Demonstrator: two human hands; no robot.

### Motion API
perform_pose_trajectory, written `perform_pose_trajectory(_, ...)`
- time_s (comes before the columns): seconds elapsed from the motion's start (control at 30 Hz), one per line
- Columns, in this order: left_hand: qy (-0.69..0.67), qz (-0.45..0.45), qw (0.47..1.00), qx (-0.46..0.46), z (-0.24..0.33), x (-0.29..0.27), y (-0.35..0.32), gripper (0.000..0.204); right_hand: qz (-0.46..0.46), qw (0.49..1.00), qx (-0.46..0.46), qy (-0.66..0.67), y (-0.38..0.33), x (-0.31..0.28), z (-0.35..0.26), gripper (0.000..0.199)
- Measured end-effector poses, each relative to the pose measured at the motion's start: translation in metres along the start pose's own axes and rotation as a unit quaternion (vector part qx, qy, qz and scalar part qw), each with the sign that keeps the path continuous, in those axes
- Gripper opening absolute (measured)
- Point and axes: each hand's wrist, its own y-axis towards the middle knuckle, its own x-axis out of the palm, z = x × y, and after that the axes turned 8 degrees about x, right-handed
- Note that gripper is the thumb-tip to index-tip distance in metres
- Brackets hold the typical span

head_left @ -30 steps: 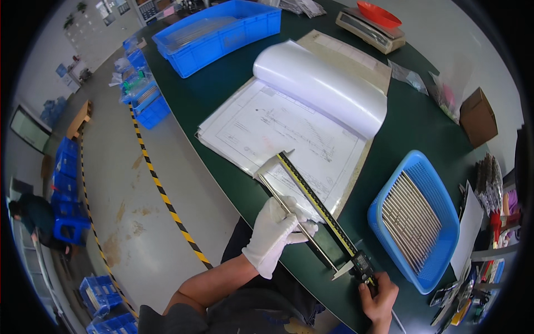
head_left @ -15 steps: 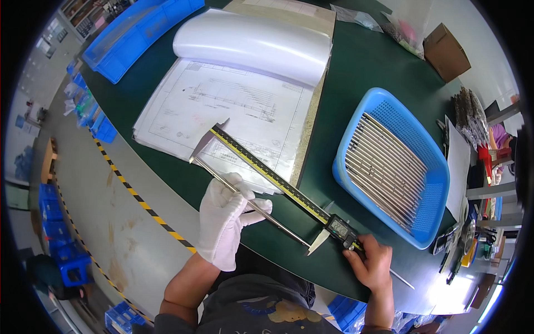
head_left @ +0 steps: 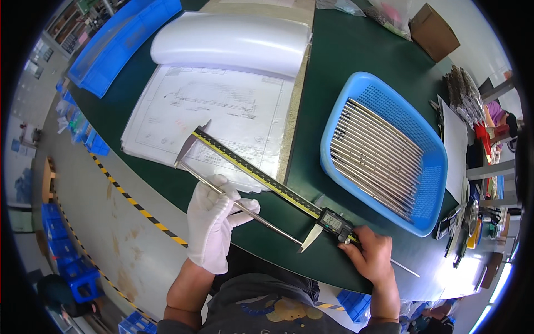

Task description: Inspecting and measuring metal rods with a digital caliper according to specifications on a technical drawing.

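Note:
My left hand (head_left: 211,225), in a white glove, is closed round the middle of a thin metal rod (head_left: 271,227). The rod lies between the jaws of a digital caliper (head_left: 250,170), one end at each jaw. My bare right hand (head_left: 369,253) grips the caliper at its display end, the thumb by the slider. The display is lit. The caliper's far end reaches over a stack of printed drawings (head_left: 161,114), with a page rolled back at the top. To the right, a light-blue basket (head_left: 436,192) holds several similar metal rods (head_left: 378,158) laid side by side.
A blue bin (head_left: 111,50) stands at the table's far left. A cardboard box (head_left: 434,32) and plastic bags (head_left: 389,16) sit at the back right. Tools (head_left: 459,236) lie right of the basket. Yellow-black tape (head_left: 133,203) marks the floor on the left.
The drawings and basket have shifted left and slightly up in the picture, as the view has turned. Both hands keep their hold, and the rod stays between the caliper jaws.

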Motion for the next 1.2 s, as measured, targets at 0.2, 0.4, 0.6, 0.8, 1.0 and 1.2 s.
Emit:
perform_pose_trajectory(0.2,-0.015,-0.006,1.000,0.001,0.002,-0.002,-0.001,0.021,-0.012,1.000,-0.002,-0.015,0.000,0.003,0.001,0.034)
perform_pose_trajectory(0.4,-0.022,0.004,1.000,0.005,0.003,-0.004,0.000,0.022,-0.006,1.000,0.003,-0.027,-0.001,0.004,0.000,0.035)
perform_pose_trajectory(0.6,-0.002,0.021,1.000,0.003,0.003,0.006,0.001,0.023,-0.016,1.000,-0.003,-0.023,0.000,0.000,0.002,0.033)
perform_pose_trajectory(0.8,0.073,0.016,0.991,0.107,0.035,0.009,0.004,0.031,-0.047,0.999,-0.007,-0.015,0.002,-0.001,-0.004,0.034)
perform_pose_trajectory(1.0,0.121,-0.132,0.900,0.396,0.054,0.130,0.019,0.033,-0.057,0.998,-0.003,-0.006,-0.003,0.000,0.004,0.034)
perform_pose_trajectory(1.2,0.426,-0.562,0.556,0.441,0.009,0.201,0.029,0.024,-0.034,0.999,-0.011,0.004,-0.005,0.005,0.002,0.033)
